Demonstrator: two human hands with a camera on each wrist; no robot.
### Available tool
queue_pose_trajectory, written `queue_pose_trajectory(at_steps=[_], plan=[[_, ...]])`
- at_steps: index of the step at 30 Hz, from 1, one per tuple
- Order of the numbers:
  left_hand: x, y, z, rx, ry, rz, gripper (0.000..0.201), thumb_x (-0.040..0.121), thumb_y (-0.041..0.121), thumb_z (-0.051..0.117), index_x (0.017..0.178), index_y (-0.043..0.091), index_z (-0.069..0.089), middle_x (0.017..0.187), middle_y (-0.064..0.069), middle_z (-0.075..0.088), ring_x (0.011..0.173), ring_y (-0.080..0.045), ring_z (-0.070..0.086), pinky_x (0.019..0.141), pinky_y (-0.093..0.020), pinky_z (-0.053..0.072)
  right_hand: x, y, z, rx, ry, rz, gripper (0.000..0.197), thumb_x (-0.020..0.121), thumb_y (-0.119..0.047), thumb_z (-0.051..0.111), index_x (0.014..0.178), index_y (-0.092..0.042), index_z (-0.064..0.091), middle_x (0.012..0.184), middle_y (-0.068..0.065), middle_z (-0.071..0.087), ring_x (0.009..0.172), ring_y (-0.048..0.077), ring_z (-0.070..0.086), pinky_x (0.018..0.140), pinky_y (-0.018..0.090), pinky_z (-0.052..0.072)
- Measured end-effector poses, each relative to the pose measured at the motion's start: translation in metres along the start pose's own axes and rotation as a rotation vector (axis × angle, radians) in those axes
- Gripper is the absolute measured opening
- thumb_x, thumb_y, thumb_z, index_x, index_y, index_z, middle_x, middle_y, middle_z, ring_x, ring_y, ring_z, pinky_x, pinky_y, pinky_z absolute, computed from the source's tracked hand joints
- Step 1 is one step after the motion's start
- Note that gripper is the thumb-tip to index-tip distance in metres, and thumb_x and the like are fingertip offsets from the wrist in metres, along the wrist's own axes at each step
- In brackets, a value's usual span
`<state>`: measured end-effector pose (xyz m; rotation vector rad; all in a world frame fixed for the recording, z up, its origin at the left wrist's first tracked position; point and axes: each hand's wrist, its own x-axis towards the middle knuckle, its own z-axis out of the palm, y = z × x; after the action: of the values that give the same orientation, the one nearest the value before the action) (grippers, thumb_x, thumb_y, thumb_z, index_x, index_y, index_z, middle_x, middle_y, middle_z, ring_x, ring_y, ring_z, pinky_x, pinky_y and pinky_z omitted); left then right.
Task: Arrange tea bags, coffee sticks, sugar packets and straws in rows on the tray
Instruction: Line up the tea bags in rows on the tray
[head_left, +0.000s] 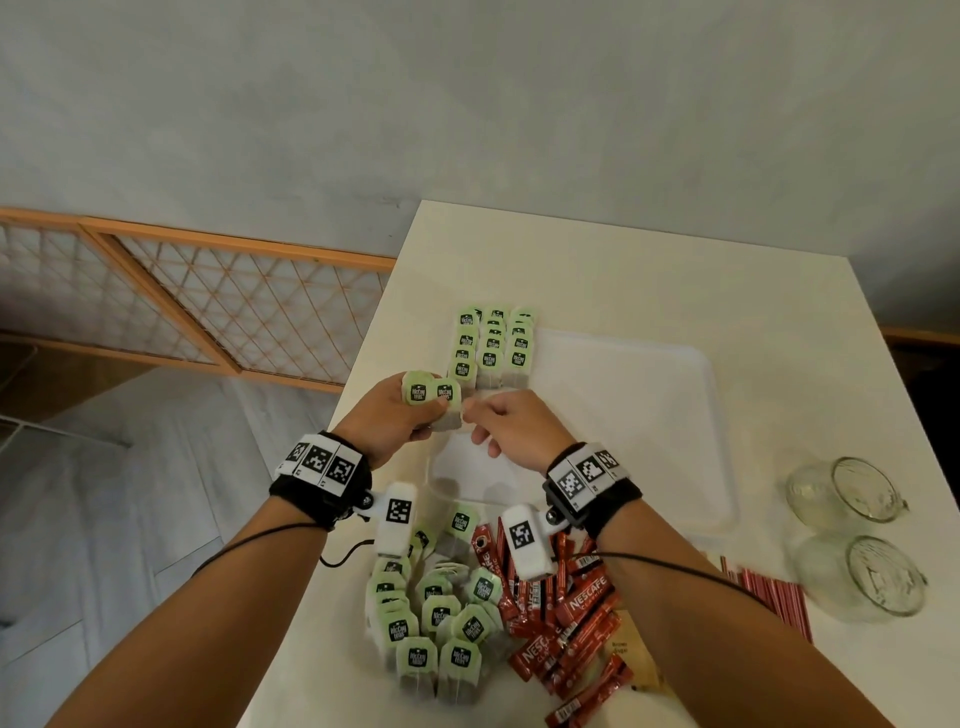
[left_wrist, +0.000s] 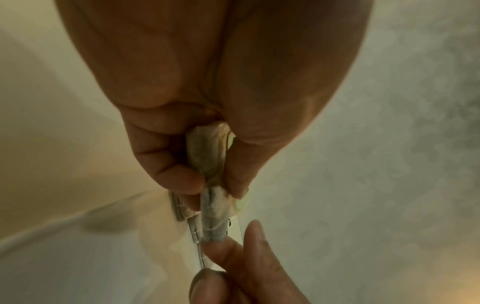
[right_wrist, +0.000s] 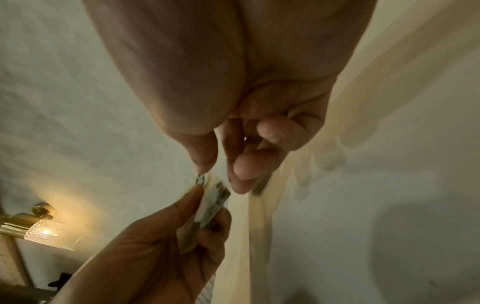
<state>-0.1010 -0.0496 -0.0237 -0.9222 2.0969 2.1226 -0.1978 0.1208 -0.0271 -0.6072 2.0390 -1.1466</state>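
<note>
The left hand (head_left: 390, 415) is gripping a small stack of tea bags (head_left: 431, 396) with green square tags and grey-white pouches, fingers and thumb curled round it, above the near-left corner of the white tray (head_left: 675, 415). The right hand (head_left: 511, 423) is reaching to the stack with thumb and forefinger close together; I cannot tell whether they are pinching a bag. Three rows of tea bags (head_left: 491, 345) are lying on the tray's far-left part. A loose heap of tea bags (head_left: 441, 618) and red coffee sticks (head_left: 576, 613) is lying on the table (head_left: 623, 270) nearer the person.
</note>
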Motion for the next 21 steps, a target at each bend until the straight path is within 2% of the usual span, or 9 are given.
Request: queue_pose_trajectory(at_steps=[2, 3, 7, 10, 12, 14, 16, 18, 21], plan=[[0.001, 0.001, 0.003, -0.001, -0.012, 0.004, 0.029, 0.094, 0.008, 0.066, 0.123, 0.004, 0.06, 0.096, -0.01, 0.067, 0.078, -0.016, 0.059, 0.064, -0.02, 0.055, -0.007, 0.004, 0.002, 0.016, -0.005, -0.016, 0.024, 0.1, -0.041, 0.06, 0.088, -0.026, 0.074, 0.076, -0.006, 0.072, 0.05, 0.003, 0.054, 0.051, 0.012, 0.042], [0.001, 0.001, 0.004, -0.005, -0.027, 0.005, 0.028, 0.094, 0.008, 0.066, 0.122, 0.004, 0.061, 0.096, -0.011, 0.067, 0.08, -0.017, 0.06, 0.064, -0.02, 0.055, -0.008, 0.007, 0.003, 0.019, -0.009, -0.029, 0.024, 0.1, -0.039, 0.061, 0.092, -0.022, 0.076, 0.077, -0.005, 0.072, 0.05, 0.003, 0.053, 0.052, 0.012, 0.043], [0.0, 0.002, 0.009, -0.017, -0.071, 0.005, 0.019, 0.095, 0.009, 0.066, 0.113, 0.01, 0.064, 0.096, -0.013, 0.068, 0.084, -0.022, 0.061, 0.066, -0.022, 0.055, -0.008, 0.017, 0.009, 0.049, 0.02, -0.039, 0.025, 0.099, -0.033, 0.064, 0.098, -0.011, 0.077, 0.076, -0.002, 0.072, 0.048, 0.004, 0.051, 0.055, 0.02, 0.045], [0.002, 0.003, 0.009, -0.048, -0.057, -0.022, 0.025, 0.095, 0.011, 0.066, 0.119, 0.005, 0.061, 0.098, -0.018, 0.065, 0.08, -0.023, 0.057, 0.07, -0.025, 0.056, -0.004, 0.022, 0.007, 0.058, 0.069, -0.033, 0.025, 0.098, -0.031, 0.065, 0.095, -0.009, 0.077, 0.083, 0.01, 0.074, 0.049, 0.007, 0.051, 0.055, 0.025, 0.045], [0.004, 0.003, 0.007, -0.069, -0.043, -0.045, 0.028, 0.096, 0.007, 0.063, 0.122, 0.001, 0.058, 0.106, -0.024, 0.066, 0.083, -0.023, 0.061, 0.074, -0.029, 0.057, 0.0, 0.023, 0.003, 0.07, 0.124, -0.011, 0.026, 0.098, -0.03, 0.066, 0.093, -0.007, 0.077, 0.084, 0.013, 0.075, 0.051, 0.011, 0.053, 0.056, 0.026, 0.047], [0.005, 0.002, 0.005, -0.09, -0.033, -0.067, 0.029, 0.095, -0.002, 0.057, 0.124, -0.001, 0.056, 0.112, -0.021, 0.067, 0.089, -0.025, 0.066, 0.077, -0.032, 0.056, 0.006, 0.023, -0.003, 0.081, 0.191, 0.027, 0.022, 0.097, -0.029, 0.066, 0.089, -0.01, 0.075, 0.081, 0.007, 0.076, 0.051, 0.01, 0.054, 0.056, 0.024, 0.047], [0.005, 0.002, 0.004, -0.132, -0.042, -0.094, 0.034, 0.092, -0.01, 0.051, 0.125, -0.001, 0.055, 0.109, -0.016, 0.066, 0.091, -0.027, 0.066, 0.078, -0.035, 0.057, 0.011, 0.023, -0.007, 0.114, 0.231, 0.073, 0.01, 0.097, -0.028, 0.067, 0.094, -0.02, 0.073, 0.08, 0.0, 0.077, 0.05, 0.008, 0.054, 0.054, 0.021, 0.047], [0.004, 0.003, 0.003, -0.177, -0.052, -0.114, 0.037, 0.091, -0.014, 0.046, 0.124, -0.001, 0.055, 0.107, -0.015, 0.064, 0.093, -0.029, 0.064, 0.083, -0.038, 0.057, 0.017, 0.024, -0.011, 0.11, 0.251, 0.097, 0.013, 0.097, -0.028, 0.067, 0.097, -0.018, 0.076, 0.079, 0.0, 0.077, 0.048, 0.007, 0.054, 0.05, 0.018, 0.046], [0.004, 0.004, 0.004, -0.235, -0.049, -0.128, 0.036, 0.093, -0.016, 0.044, 0.123, 0.002, 0.054, 0.108, -0.016, 0.064, 0.096, -0.033, 0.063, 0.086, -0.04, 0.057, 0.024, 0.024, -0.012, 0.081, 0.264, 0.137, 0.017, 0.097, -0.03, 0.067, 0.09, -0.018, 0.077, 0.079, 0.001, 0.078, 0.05, 0.008, 0.057, 0.052, 0.02, 0.047]])
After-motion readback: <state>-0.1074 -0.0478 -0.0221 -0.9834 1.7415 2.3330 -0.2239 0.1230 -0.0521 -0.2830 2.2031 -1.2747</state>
